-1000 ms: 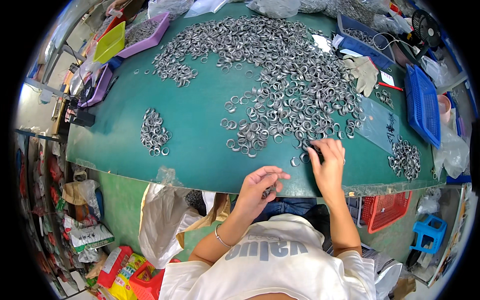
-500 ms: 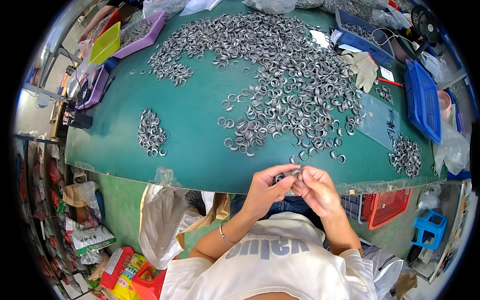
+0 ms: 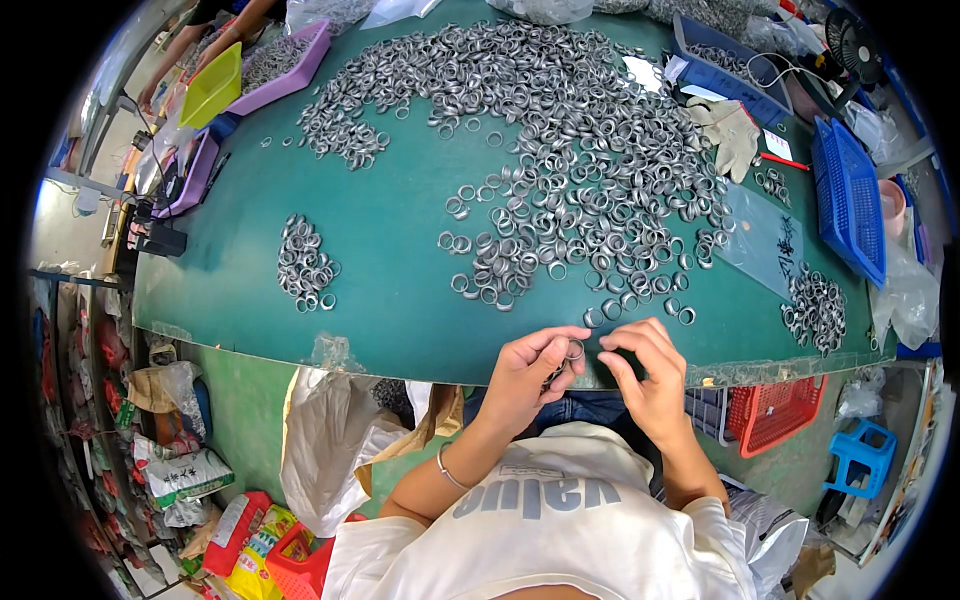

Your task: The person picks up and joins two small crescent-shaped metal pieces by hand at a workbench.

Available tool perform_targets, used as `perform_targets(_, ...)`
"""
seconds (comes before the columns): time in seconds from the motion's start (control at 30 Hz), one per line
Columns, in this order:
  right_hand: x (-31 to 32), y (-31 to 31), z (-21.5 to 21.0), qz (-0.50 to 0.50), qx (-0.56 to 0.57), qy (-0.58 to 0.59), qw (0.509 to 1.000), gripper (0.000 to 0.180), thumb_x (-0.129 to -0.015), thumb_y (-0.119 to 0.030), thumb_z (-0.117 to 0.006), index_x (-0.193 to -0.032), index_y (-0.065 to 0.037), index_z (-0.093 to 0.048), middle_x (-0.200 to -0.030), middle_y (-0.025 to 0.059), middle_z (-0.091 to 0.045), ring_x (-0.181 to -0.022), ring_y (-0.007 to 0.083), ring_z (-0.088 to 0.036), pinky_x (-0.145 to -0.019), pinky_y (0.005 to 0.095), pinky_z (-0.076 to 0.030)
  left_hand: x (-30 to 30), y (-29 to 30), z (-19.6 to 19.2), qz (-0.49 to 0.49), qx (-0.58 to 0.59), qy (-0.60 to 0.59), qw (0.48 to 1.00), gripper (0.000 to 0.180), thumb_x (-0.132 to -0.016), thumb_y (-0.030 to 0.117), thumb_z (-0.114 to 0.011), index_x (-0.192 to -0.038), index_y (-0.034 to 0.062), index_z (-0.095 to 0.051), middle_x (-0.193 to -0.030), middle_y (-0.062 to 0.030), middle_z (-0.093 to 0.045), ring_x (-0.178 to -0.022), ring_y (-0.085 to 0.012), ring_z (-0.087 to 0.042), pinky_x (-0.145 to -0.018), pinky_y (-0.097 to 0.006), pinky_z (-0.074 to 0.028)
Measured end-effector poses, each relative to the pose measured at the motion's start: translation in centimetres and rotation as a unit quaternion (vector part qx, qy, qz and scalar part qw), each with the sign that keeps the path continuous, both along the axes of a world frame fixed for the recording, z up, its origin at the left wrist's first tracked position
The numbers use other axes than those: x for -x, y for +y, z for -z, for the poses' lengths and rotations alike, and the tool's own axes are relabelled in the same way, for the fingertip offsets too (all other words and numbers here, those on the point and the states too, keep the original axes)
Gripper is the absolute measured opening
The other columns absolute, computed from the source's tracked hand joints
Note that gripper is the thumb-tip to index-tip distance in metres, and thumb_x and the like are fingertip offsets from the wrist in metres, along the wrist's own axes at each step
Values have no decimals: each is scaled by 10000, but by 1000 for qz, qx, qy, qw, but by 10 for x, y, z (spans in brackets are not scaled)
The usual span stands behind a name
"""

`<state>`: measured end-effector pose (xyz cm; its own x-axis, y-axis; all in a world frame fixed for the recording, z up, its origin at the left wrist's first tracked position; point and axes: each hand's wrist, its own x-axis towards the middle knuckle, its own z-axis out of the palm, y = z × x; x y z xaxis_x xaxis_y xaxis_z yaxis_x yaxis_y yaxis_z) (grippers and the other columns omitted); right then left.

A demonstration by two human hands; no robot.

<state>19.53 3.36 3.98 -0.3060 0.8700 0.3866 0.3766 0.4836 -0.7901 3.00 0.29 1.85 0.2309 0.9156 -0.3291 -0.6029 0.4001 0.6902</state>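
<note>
Rings (image 3: 588, 150): countless | hands (image 3: 522, 372): 2, left holding 1+ | fan (image 3: 851, 47): 1

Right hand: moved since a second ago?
Yes. Against the table's front edge, the right hand has come back nearer that edge, away from the spread of loose rings.
</note>
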Motion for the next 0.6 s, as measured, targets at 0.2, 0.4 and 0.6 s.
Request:
perform_targets(0.2, -1, 13, 20, 134, -38, -235, 962, 175, -703, -53, -660, -865, -34, -596, -840, 78, -545, -802, 257, -490, -687, 359, -346, 5, 2, 3, -8, 27, -67, 997, 305, -937, 215, -443, -1096, -25, -544, -817, -94, -556, -519, -60, -403, -373, -146, -281)
perform_targets(0.4, -1, 17, 28, 146, -48, -263, 952, 175, -688, -76, -674, -849, -54, -610, -858, 70, -529, -829, 246, -482, -700, 354, -336, 1, 7, -16, -40, 82, -54, 994, 345, -941, 174, -378, -1155, -67, -502, -917, -124, -576, -551, -88, -435, -393, -164, -314)
perform_targets(0.6, 8, -1, -17, -26, -62, -136, 988, 183, -696, -62, -662, -878, -62, -640, -876, 60, -532, -810, 238, -488, -723, 342, -343, 4, 1, -18, 3, 84, -37, 996, 339, -925, 126, -382, -1193, -57, -480, -916, -91, -576, -618, -88, -480, -426, -170, -324)
